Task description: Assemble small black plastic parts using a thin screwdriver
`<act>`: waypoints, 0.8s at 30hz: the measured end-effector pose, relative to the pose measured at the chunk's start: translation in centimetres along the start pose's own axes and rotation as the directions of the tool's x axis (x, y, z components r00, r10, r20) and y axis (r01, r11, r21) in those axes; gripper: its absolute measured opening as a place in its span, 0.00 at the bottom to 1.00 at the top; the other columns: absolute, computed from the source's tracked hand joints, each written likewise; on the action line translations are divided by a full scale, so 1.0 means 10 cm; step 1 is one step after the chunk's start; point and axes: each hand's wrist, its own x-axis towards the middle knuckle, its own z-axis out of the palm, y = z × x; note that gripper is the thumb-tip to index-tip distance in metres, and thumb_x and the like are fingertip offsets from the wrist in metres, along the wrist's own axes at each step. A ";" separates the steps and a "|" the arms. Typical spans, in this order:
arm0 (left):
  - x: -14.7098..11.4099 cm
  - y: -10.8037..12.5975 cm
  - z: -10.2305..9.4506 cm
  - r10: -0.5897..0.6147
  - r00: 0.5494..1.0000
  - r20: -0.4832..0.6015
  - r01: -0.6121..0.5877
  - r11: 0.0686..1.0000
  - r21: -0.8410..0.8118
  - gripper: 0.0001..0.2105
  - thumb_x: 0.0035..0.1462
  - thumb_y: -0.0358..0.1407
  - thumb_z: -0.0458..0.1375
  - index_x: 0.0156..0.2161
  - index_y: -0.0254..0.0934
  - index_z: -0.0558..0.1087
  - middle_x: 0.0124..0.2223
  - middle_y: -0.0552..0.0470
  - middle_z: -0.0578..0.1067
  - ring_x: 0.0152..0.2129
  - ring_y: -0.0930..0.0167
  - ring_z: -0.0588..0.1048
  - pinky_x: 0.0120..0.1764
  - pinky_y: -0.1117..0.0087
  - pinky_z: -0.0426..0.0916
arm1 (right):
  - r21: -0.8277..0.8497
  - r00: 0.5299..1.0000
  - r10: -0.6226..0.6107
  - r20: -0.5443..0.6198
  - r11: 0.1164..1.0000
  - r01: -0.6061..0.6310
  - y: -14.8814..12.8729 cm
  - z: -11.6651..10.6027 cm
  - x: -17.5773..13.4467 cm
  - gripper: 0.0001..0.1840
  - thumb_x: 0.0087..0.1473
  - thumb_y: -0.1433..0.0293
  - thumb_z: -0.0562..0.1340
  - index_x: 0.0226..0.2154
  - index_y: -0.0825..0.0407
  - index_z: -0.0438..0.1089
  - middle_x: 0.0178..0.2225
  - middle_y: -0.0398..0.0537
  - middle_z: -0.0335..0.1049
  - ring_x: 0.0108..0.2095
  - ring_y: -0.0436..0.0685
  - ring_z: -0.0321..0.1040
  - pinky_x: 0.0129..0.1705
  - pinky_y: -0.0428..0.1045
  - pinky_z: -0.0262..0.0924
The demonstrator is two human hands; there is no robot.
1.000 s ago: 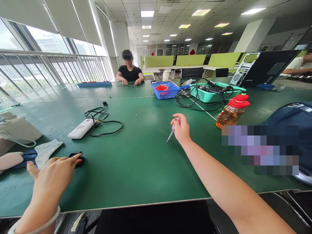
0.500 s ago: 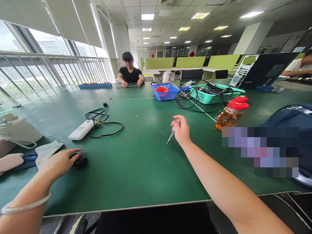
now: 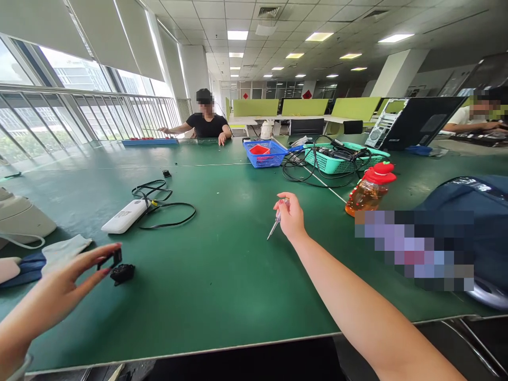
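My left hand pinches a small black frame-like piece between thumb and fingers, held just over the table at the left. Right beside it, on the green table, sits a small black object whose kind I cannot make out. My right hand is closed around a slim screwdriver with a see-through handle. Its metal tip points down and to the left, close to the tabletop.
A white power bank with a black cable lies beyond my left hand. Farther off stand a blue basket and a green basket of cables. A red-capped bottle is at the right. Across the table sits a person.
My left hand has lifted a black frame-like piece off the black object on the table. The person opposite has stretched an arm toward the blue tray. My right hand keeps the screwdriver.
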 end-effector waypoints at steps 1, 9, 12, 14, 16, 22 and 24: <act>-0.03 0.00 0.04 0.053 0.996 0.065 -0.051 0.998 -0.027 0.28 0.54 0.54 0.50 0.57 0.47 0.70 0.53 0.55 0.77 0.47 0.64 0.76 0.48 0.69 0.72 | 0.005 1.000 0.002 0.000 1.000 -0.002 0.01 0.00 0.00 0.10 0.58 0.64 0.54 0.42 0.49 0.64 0.26 0.41 0.68 0.23 0.50 0.63 0.27 0.47 0.61; -0.08 0.02 0.29 0.179 0.975 0.129 -0.161 0.977 -0.139 0.22 0.58 0.43 0.47 0.54 0.50 0.74 0.53 0.55 0.77 0.50 0.63 0.75 0.56 0.63 0.68 | 0.062 0.999 0.035 0.035 0.997 -0.037 0.05 0.02 0.01 0.12 0.57 0.61 0.55 0.42 0.49 0.64 0.26 0.41 0.67 0.23 0.51 0.63 0.27 0.48 0.62; -0.11 0.01 0.32 0.172 0.975 0.139 -0.145 0.972 -0.185 0.22 0.59 0.43 0.47 0.55 0.49 0.73 0.56 0.56 0.75 0.52 0.63 0.74 0.58 0.62 0.65 | 0.046 0.999 0.033 0.035 0.998 -0.034 0.06 0.02 0.01 0.13 0.57 0.61 0.55 0.42 0.49 0.64 0.26 0.41 0.68 0.24 0.51 0.63 0.27 0.48 0.62; -0.13 -0.01 0.34 0.152 0.979 0.138 -0.121 0.971 -0.207 0.23 0.59 0.43 0.47 0.57 0.48 0.71 0.57 0.56 0.73 0.53 0.63 0.73 0.58 0.62 0.66 | 0.034 0.999 0.028 0.030 0.999 -0.029 0.07 0.02 0.01 0.13 0.57 0.61 0.55 0.42 0.49 0.64 0.26 0.41 0.68 0.23 0.51 0.63 0.27 0.48 0.62; -0.14 -0.03 0.35 0.143 0.982 0.124 -0.114 0.970 -0.214 0.22 0.59 0.43 0.47 0.58 0.50 0.70 0.58 0.57 0.73 0.54 0.63 0.73 0.57 0.63 0.67 | 0.030 0.999 0.028 0.030 0.999 -0.029 0.08 0.02 0.02 0.13 0.57 0.62 0.54 0.42 0.49 0.64 0.26 0.41 0.68 0.23 0.51 0.63 0.27 0.48 0.62; -0.16 -0.06 0.38 0.131 0.990 0.051 -0.119 0.973 -0.196 0.19 0.57 0.44 0.51 0.52 0.57 0.75 0.57 0.53 0.72 0.52 0.61 0.74 0.50 0.66 0.73 | 0.026 1.000 0.015 0.024 1.000 -0.016 0.09 0.03 0.03 0.12 0.57 0.62 0.55 0.42 0.49 0.65 0.26 0.41 0.68 0.23 0.51 0.63 0.27 0.48 0.62; -0.16 -0.07 0.42 0.127 0.992 0.012 -0.122 0.971 -0.206 0.19 0.58 0.44 0.50 0.52 0.57 0.75 0.57 0.52 0.71 0.51 0.61 0.73 0.50 0.66 0.73 | 0.029 1.000 0.014 0.026 0.999 -0.015 0.09 0.03 0.03 0.12 0.57 0.62 0.55 0.42 0.49 0.64 0.26 0.41 0.68 0.23 0.51 0.63 0.27 0.48 0.62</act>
